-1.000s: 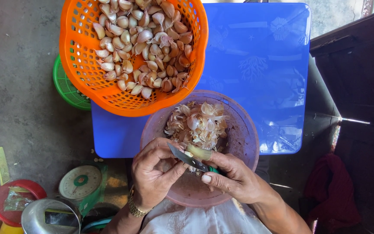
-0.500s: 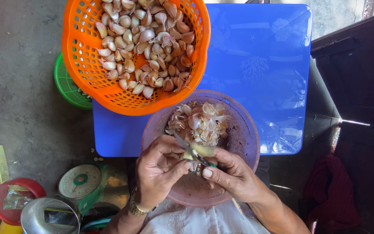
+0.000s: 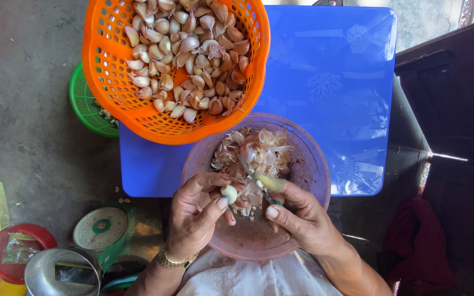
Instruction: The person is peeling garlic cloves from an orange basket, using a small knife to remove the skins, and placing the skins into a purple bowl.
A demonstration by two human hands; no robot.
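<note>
My left hand [image 3: 196,216] pinches a small peeled garlic clove [image 3: 229,193] between thumb and fingers over the pink plastic bowl [image 3: 314,164]. My right hand [image 3: 300,219] grips a small knife [image 3: 267,189] with a green handle, its blade touching the clove's loose skin. A heap of papery garlic skins [image 3: 253,151] lies in the far half of the bowl. Just beyond it stands an orange perforated basket [image 3: 108,82] filled with unpeeled garlic cloves [image 3: 190,55].
Bowl and basket rest on a blue plastic table [image 3: 330,82]. A green basket [image 3: 83,107] sits behind the orange one on the concrete floor. At lower left are a green kitchen scale [image 3: 102,227], a metal pot [image 3: 58,274] and a red tub [image 3: 20,249]. Dark wood stands at right.
The clove has been stripped: skin has come away and the pale clove now sits at my left fingertips. The knife has turned, its blade drawn in close to my right fingers.
</note>
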